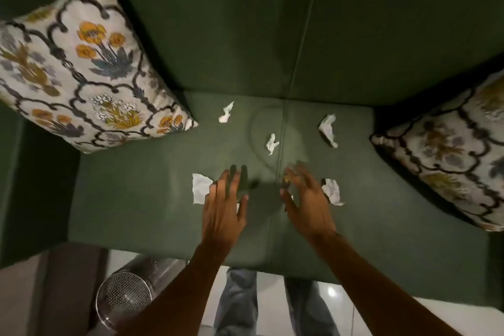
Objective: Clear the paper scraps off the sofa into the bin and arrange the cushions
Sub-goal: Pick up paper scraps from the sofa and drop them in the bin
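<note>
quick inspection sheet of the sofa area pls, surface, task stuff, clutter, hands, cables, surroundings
surface: green sofa seat, seam down the middle, a curved crease near the back.
job's things: five white paper scraps on the seat: back left scrap, centre scrap, back right scrap, front left scrap, front right scrap; floral cushion propped at left, second cushion at right; mesh bin on the floor at front left.
clutter: nothing seen beyond the scraps.
grippers: left hand and right hand over the seat, fingers spread, blurred, holding nothing visible.
cables: nothing seen.
surroundings: pale glossy floor, the person's jeans.
</note>
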Demonstrator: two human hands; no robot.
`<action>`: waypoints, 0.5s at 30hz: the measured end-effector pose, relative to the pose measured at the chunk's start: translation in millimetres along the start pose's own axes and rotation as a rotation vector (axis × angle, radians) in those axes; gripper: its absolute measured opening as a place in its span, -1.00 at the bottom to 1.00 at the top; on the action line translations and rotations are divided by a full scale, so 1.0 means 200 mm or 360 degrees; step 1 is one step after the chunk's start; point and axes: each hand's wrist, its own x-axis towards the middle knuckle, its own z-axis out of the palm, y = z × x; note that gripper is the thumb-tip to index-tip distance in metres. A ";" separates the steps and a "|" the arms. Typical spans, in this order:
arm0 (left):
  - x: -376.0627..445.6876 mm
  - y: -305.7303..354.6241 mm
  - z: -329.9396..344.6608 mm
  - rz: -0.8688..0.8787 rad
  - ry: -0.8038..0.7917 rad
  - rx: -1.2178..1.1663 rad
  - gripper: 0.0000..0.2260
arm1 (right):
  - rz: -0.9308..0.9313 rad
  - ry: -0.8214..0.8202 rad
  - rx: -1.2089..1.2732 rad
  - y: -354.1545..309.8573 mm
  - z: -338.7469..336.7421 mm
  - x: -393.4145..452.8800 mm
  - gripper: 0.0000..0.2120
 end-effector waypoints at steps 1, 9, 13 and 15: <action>-0.01 -0.03 0.04 -0.0005 -0.0051 0.0001 -0.50 | 0.0005 -0.0045 -0.0040 0.02 0.05 0.03 -0.49; -0.05 -0.13 0.22 -0.0180 -0.0321 -0.0261 -0.64 | 0.0075 -0.0183 -0.0266 0.11 0.23 0.15 -0.53; -0.02 -0.16 0.23 -0.0208 -0.0363 -0.0353 -0.84 | 0.0146 -0.0091 -0.0154 0.16 0.24 0.17 -0.76; 0.01 -0.18 0.20 -0.0327 -0.0310 -0.0447 -0.81 | 0.0181 0.0010 0.0010 0.16 0.23 0.13 -0.79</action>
